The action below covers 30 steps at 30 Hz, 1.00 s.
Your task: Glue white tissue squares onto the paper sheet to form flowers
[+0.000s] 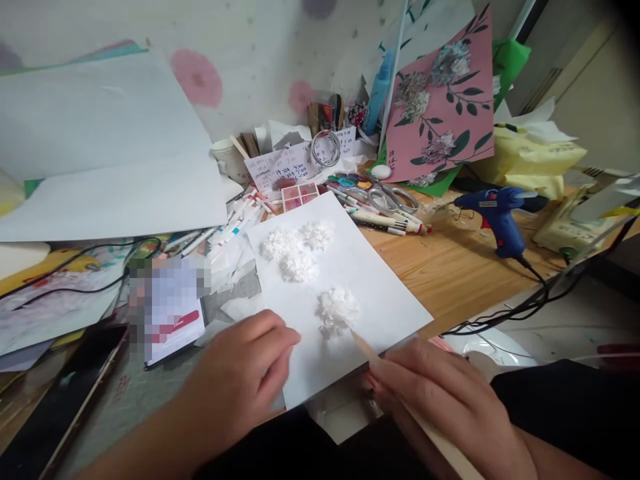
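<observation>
My right hand (445, 393) grips a pale, flat wooden stick (364, 347) whose narrow tip reaches the lower edge of a white ruffled paper flower (339, 305). That flower lies on a white sheet of paper (393, 300). Farther up the same sheet sits a cluster of similar white ruffled flowers (295, 257). My left hand (245, 367) rests at the sheet's lower left edge, fingers curled in and nothing visible in them. It is to the left of the single flower, apart from it.
A blue glue gun (503, 220) with trailing cables stands at right. Scissors (393, 199), pens (385, 220) and a small palette (300, 197) crowd the back. A phone (175, 307) lies left. A pink flower picture (445, 100) leans behind.
</observation>
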### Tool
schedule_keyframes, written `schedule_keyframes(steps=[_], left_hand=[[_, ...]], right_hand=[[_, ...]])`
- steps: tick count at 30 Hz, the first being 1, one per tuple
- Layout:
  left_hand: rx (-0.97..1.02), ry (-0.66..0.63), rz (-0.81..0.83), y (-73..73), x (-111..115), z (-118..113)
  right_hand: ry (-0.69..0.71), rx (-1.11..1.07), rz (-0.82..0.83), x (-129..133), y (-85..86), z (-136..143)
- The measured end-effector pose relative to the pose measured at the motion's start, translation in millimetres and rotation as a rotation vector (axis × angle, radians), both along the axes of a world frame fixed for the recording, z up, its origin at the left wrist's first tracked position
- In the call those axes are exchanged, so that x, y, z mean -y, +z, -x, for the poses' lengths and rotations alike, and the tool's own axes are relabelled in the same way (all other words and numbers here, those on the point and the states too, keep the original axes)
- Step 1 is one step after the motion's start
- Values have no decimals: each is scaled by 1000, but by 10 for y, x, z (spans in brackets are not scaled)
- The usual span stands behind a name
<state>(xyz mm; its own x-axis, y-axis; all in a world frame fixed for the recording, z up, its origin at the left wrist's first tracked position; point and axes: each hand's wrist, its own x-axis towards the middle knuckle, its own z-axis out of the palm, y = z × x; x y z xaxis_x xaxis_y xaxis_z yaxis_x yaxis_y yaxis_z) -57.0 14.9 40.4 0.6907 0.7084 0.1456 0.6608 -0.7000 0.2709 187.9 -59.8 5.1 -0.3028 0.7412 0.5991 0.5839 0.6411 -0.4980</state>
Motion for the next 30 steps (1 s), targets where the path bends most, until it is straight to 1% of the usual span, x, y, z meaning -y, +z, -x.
schedule_keyframes(steps=[2,3,5,7,8,9,12,14,16,22,24,27,30], left_hand=[[-2,68,-102,49,30,188],[-3,124,-161,66,49,293],[-15,280,-249,73,96,513],[-56,434,-255,41,149,717],[-74,465,-239,10,175,804],[-87,467,-222,-27,199,876],[-93,399,-220,-135,260,989],[-92,384,-226,-172,291,981],[-91,395,-218,-175,308,927],[-77,398,-183,-155,262,677],[-74,393,-191,-156,229,580],[-87,356,-164,-146,195,426],[-116,332,-132,-145,172,309]], right_hand=[[18,4,56,-46,-18,-32],[14,10,59,-66,-19,-31],[21,31,40,-95,-7,-4],[35,80,24,-104,11,34],[49,100,19,-104,17,49],[62,115,17,-102,19,61],[75,121,20,-93,-3,74],[74,119,38,-89,-30,73],[95,117,47,-87,-62,68],[97,154,121,-50,-186,11],[90,161,105,-41,-206,2],[42,139,49,-48,-167,31],[37,105,-8,-76,-64,79]])
